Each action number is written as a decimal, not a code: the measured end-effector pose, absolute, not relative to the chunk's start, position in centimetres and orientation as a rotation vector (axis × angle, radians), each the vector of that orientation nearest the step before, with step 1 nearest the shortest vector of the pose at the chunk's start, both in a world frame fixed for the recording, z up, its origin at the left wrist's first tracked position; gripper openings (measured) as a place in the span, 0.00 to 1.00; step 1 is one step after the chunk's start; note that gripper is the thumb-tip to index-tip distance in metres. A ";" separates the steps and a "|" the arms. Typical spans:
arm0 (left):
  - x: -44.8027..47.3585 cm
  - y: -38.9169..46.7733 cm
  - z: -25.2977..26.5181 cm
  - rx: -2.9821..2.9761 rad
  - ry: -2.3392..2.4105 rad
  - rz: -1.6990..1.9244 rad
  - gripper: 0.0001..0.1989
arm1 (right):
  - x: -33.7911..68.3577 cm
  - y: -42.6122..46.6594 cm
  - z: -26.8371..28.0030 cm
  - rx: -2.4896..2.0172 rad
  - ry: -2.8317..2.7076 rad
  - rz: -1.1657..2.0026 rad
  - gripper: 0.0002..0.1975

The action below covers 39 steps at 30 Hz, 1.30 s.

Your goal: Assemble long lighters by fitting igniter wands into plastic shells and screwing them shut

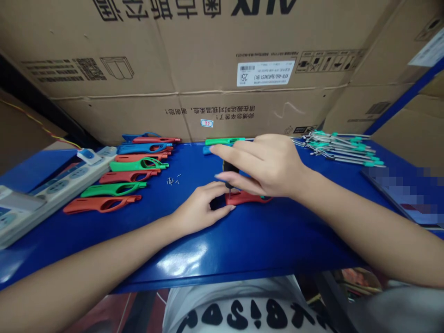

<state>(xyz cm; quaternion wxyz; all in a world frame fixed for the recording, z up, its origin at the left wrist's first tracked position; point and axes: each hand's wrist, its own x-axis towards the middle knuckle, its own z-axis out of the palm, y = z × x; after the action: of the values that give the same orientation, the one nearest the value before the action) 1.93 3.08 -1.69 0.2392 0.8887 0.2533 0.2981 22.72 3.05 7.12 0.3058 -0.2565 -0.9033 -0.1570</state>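
Note:
My right hand point(268, 162) is closed around a screwdriver point(229, 172) with a dark handle, held upright. Its thin shaft points down at the end of a red plastic lighter housing point(244, 198) that lies on the blue table. Thumb and fingers of my left hand point(197, 206) close on the left end of that housing, beside the screwdriver tip. The housing's right part is partly covered by my right hand. Left of it lies a small pile of screws point(173, 179). Behind my right hand are a green lighter housing point(224, 140) and a blue one point(207, 150).
Several red, green and blue housings line the left, with an orange-red housing point(102, 204) nearest. A power strip point(58, 189) runs along the left. Metal rods with green parts point(342, 148) lie at back right, near a flat dark device point(391, 194). A cardboard box point(208, 97) walls the back.

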 end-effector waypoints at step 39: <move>2.3 2.7 -1.7 2.370 0.766 0.849 0.09 | 19.9 -0.7 8.2 -1.309 -2.282 -0.460 0.23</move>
<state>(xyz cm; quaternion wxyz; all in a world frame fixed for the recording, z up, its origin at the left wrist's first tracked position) 2.32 2.73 -1.69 0.2524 0.8716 0.2816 0.3120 19.88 -0.69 8.24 0.2330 -0.4766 -0.8309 -0.1676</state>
